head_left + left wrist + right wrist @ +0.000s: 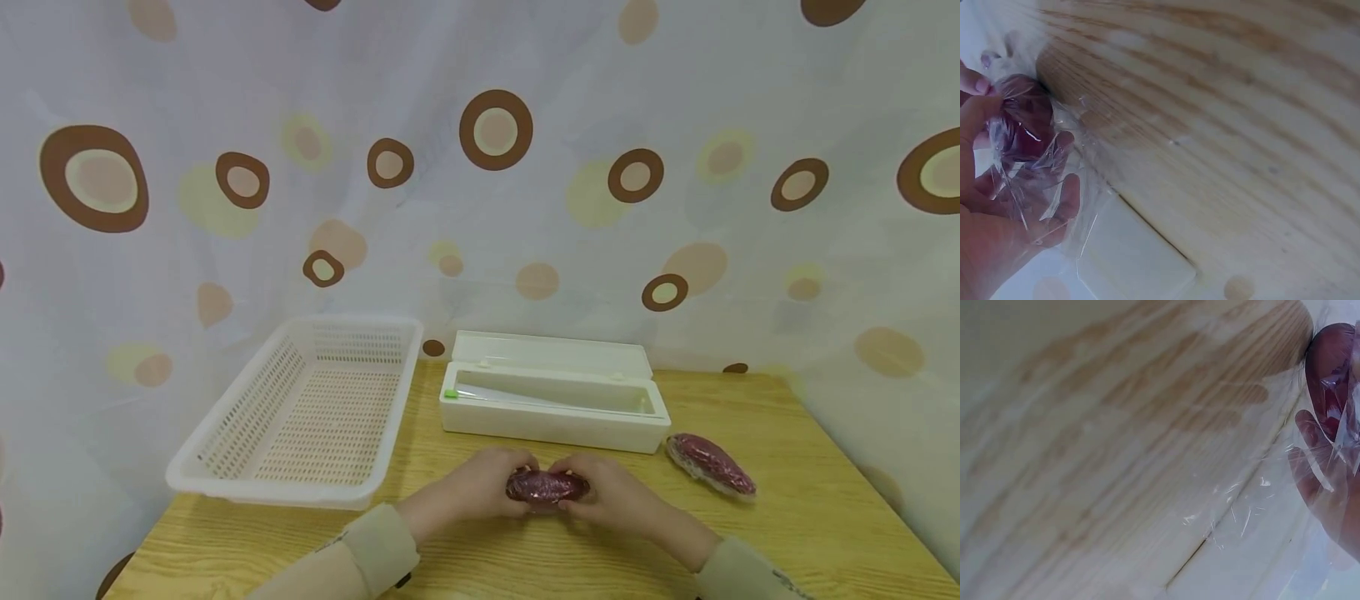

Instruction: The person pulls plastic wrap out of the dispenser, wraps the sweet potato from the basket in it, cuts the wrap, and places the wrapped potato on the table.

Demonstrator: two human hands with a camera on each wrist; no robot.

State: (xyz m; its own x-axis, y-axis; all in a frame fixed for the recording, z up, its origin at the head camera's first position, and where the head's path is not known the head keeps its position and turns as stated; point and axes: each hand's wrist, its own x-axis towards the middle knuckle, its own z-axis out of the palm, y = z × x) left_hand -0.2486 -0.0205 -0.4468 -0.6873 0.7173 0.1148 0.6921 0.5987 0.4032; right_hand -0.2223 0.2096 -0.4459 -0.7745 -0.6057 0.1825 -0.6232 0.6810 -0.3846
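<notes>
On the table in front of me lies a purplish-red sweet potato (546,487), wrapped in clear cling film. My left hand (491,483) holds its left end between thumb and fingers. The right hand (611,493) grips the opposite end. In the left wrist view, loose film (1029,178) spreads over the left fingers below the sweet potato (1027,119). Film also stretches across the right fingers in the right wrist view, beside the dark red sweet potato (1330,375). A second wrapped sweet potato (711,463) rests to the right.
Behind my hands stands a white cling film dispenser (551,427), its lid (551,352) raised and a green slider (451,393) at its left. A white perforated basket (300,490) occupies the table's left side. A patterned curtain (555,217) hangs behind the wooden table (795,517).
</notes>
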